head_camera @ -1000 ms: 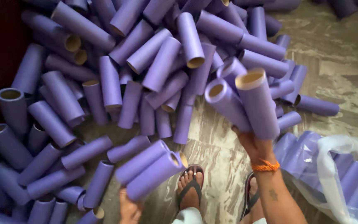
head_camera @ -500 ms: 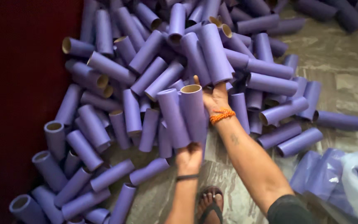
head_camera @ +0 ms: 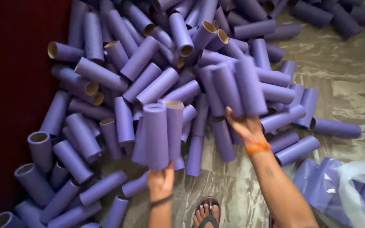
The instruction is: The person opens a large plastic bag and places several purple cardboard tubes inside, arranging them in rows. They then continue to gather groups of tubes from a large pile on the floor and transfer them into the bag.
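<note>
Plainly light and stiff but easily crushed, the purple cardboard tubes [head_camera: 159, 131] stand bunched upright in the clenched left hand [head_camera: 160, 182], gripped at their lower ends, while the right hand [head_camera: 246, 126] clasps another bunch [head_camera: 233, 86] above the floor pile [head_camera: 106, 76].

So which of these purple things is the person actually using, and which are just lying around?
In use:
- purple cardboard tubes held upright in the left hand
- bunch of purple tubes gripped by the right hand

Lying about:
- big heap of purple tubes on the floor
- clear plastic bag
- sandal
</note>
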